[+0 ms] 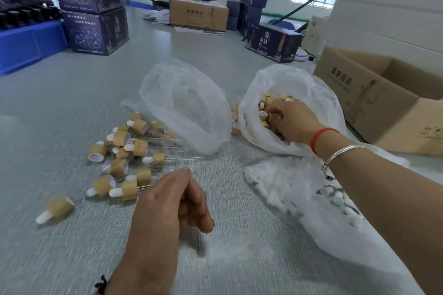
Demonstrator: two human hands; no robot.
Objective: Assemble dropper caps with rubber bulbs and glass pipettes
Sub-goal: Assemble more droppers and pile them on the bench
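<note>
Right hand (291,118) buried in the far-right bag of caps (265,112), grip unclear, left hand (172,201) loosely curled and empty by the finished droppers (129,151) near left, so could easily knock those glass tubes rolling

Pile of assembled bamboo-collared dropper caps with glass pipettes (129,151) lies left of centre on grey table (72,103). Empty clear plastic bag (189,105) behind it. Right: clear bag of loose caps (299,93); nearer, bag of white rubber bulbs (287,184). Open cardboard box (374,98) far right.
</note>
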